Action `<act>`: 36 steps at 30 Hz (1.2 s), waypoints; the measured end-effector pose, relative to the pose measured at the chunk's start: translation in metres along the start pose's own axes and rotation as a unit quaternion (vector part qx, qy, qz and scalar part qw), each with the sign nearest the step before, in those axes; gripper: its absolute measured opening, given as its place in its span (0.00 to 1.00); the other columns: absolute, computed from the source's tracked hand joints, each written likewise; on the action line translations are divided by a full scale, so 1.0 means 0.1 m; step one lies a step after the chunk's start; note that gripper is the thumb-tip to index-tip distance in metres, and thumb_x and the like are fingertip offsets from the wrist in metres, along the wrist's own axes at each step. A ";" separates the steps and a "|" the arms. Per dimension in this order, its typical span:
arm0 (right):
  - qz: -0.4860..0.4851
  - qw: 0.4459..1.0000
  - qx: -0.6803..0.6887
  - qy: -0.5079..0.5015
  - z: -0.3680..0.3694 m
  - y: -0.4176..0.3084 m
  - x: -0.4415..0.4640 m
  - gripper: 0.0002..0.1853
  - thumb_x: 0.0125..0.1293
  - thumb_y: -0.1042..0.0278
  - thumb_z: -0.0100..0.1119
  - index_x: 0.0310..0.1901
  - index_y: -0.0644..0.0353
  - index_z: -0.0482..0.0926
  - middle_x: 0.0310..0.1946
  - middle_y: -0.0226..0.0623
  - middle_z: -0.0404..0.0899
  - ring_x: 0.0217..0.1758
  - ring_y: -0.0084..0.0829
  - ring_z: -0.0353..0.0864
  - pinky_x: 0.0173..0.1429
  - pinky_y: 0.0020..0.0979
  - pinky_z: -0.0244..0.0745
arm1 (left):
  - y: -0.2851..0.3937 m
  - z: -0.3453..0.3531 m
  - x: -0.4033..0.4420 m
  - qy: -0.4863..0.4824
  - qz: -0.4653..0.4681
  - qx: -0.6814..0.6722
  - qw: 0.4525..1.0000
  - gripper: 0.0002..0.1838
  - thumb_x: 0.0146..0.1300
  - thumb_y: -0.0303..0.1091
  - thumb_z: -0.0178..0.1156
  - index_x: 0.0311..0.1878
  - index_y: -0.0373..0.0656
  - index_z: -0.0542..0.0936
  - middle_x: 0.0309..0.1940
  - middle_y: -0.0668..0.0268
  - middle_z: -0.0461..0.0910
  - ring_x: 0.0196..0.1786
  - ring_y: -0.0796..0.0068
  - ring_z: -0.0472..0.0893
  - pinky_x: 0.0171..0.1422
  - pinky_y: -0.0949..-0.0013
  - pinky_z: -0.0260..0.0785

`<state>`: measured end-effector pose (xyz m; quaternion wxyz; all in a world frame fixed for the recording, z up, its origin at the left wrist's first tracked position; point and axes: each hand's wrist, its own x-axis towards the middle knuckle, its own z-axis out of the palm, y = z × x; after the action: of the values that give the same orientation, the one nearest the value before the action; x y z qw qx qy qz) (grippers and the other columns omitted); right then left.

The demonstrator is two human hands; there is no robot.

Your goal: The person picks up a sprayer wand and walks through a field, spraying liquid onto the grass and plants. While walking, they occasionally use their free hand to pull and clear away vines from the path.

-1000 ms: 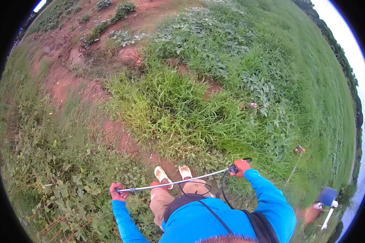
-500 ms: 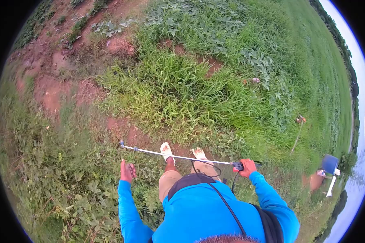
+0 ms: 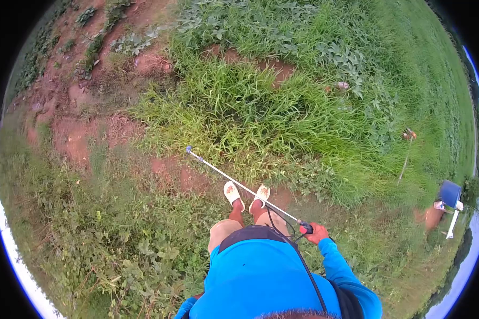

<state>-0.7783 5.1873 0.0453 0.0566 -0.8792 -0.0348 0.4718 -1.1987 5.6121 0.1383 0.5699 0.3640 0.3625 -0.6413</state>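
My right hand [image 3: 318, 233] is closed around the dark handle of a spray wand [image 3: 239, 185]. The thin white tube slants up and left across the front of my legs, and its blue nozzle [image 3: 189, 149] hangs in front of the grass edge. From the handle a black hose [image 3: 308, 271] loops back and runs up over my blue shirt. My left sleeve [image 3: 186, 307] is bent back at my side; the hand there is almost wholly hidden behind my body, so its fingers do not show.
Tall grass [image 3: 234, 106] grows ahead of my white clogs [image 3: 259, 195]. Bare reddish soil [image 3: 72, 138] lies to the left, low weeds [image 3: 138, 250] nearer. At right stand a blue panel on a white post [image 3: 450, 194] and a thin stick with an orange top [image 3: 409, 134].
The wand has swung from nearly level to slanting forward, its nozzle moving up and right. My left hand, open near the nozzle before, has drawn back to my side. My feet are closer together.
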 end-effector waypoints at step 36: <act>-0.077 0.981 0.132 0.116 0.46 0.77 1.08 0.18 0.39 0.56 0.67 0.24 0.64 0.77 0.14 0.37 0.74 0.16 0.30 0.75 0.26 0.36 0.72 | -0.82 0.65 0.82 0.045 0.065 -0.329 0.941 0.09 0.56 0.43 0.54 0.24 0.53 0.79 0.17 0.72 0.76 0.15 0.80 0.70 0.20 0.72 0.62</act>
<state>-0.7568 5.1264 -0.0793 0.2122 -0.9074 -0.0334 0.3613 -1.2909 5.5241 0.1009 0.6813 0.2074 0.5541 -0.4310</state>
